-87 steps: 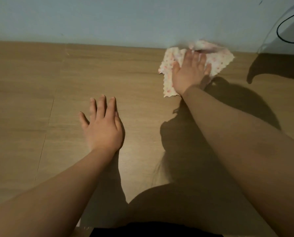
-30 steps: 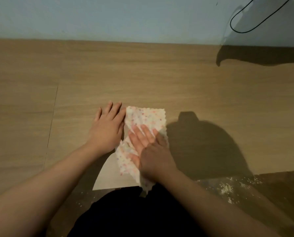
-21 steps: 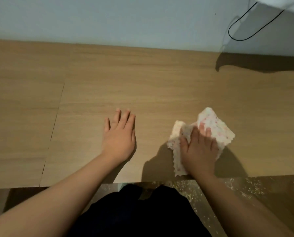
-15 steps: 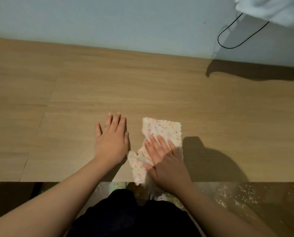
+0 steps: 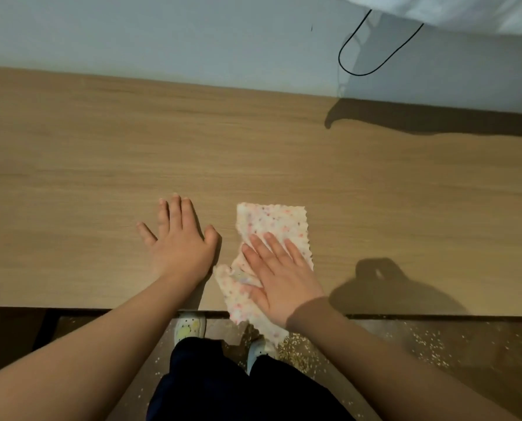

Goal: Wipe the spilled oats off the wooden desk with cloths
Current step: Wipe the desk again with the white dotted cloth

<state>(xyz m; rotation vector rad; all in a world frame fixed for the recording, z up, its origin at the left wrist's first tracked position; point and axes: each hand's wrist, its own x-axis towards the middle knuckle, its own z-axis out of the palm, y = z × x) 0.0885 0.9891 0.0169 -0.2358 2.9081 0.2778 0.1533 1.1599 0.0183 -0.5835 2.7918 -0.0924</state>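
Cloth [image 5: 271, 221] half hidden under flat right hand [image 5: 279, 278].

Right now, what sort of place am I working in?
Likely a home room, perhaps a bedroom or study: a long light-wood desk against a pale blue wall, a thin black cable looping down it, and white fabric at top right.
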